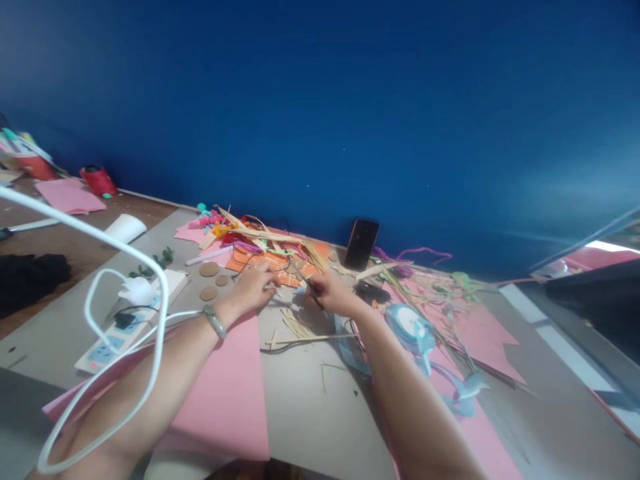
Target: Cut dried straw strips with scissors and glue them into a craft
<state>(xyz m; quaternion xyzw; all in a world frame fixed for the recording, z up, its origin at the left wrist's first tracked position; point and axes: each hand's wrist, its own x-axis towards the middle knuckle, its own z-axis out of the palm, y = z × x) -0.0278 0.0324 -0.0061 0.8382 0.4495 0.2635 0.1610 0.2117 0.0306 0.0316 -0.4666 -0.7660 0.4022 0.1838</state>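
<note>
My left hand (pixel 254 287) reaches forward over the table, fingers curled and pinching at thin pale straw strips (pixel 295 325) beside an orange paper sheet (pixel 273 261). A green bangle (pixel 215 322) sits on that wrist. My right hand (pixel 330 292) is closed round a thin dark tool (pixel 306 280) that looks like scissors, its tip pointing toward the left hand. A heap of coloured pipe cleaners and straw (pixel 245 235) lies just beyond both hands.
A black phone (pixel 361 244) leans on the blue wall. A blue ribbon spool (pixel 411 325) and pink paper (pixel 480 330) lie right. A white power strip (pixel 131 320), white cable (pixel 150 267), brown discs (pixel 209 269) and pink sheet (pixel 230 393) lie left.
</note>
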